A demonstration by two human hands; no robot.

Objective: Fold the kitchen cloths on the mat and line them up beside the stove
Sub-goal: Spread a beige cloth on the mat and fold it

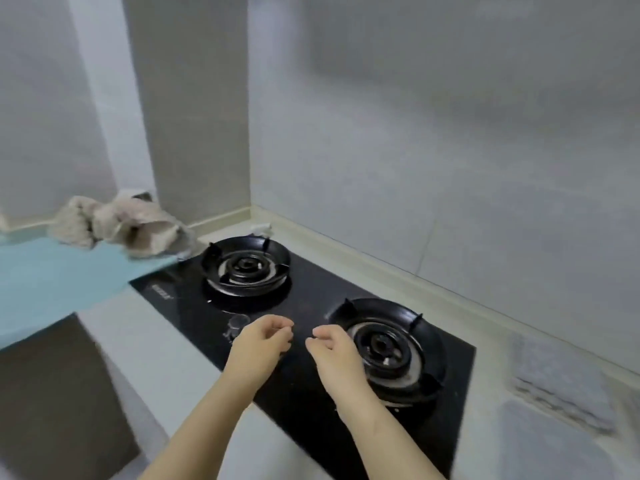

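A heap of crumpled beige and grey kitchen cloths lies at the far end of a light blue mat, left of the black two-burner stove. On the counter right of the stove lie two folded grey cloths, one farther back and one nearer me. My left hand and my right hand hover side by side over the stove's front middle. Both have loosely curled fingers and hold nothing.
Grey tiled walls meet in a corner behind the stove. The pale counter runs along the stove's front, with a dark cabinet front below the mat. A small white object sits by the back wall.
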